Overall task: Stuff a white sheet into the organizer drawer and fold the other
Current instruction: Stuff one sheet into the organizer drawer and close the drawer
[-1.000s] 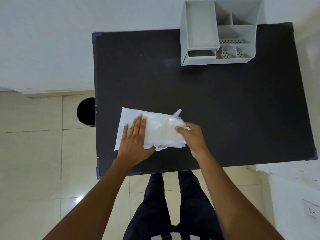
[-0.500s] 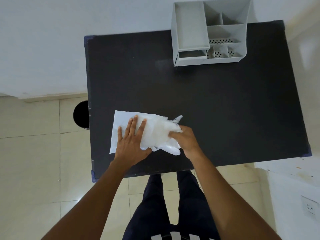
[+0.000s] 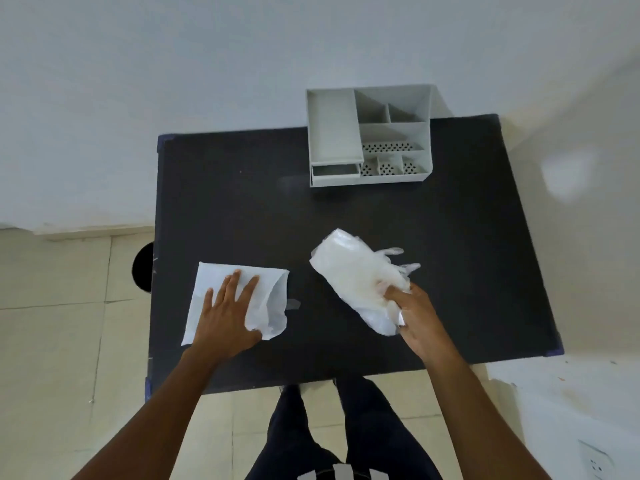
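A flat white sheet (image 3: 207,282) lies near the front left of the black table (image 3: 242,209). My left hand (image 3: 228,313) presses on it, palm down, fingers spread. A second, crumpled white sheet (image 3: 353,275) is lifted to the right of it, and my right hand (image 3: 412,313) grips its near end. The grey organizer (image 3: 394,133) stands at the table's far edge; its small drawer (image 3: 334,171) at the front left is pulled out a little.
A white wall runs behind the table. A round black object (image 3: 142,268) sits on the tiled floor by the table's left edge. My legs stand at the table's front edge. A wall socket (image 3: 595,465) is at the lower right.
My right hand has pulled the crumpled sheet off the flat one and carried it right and up. My left hand stays pressed on the flat sheet. The camera view has shifted.
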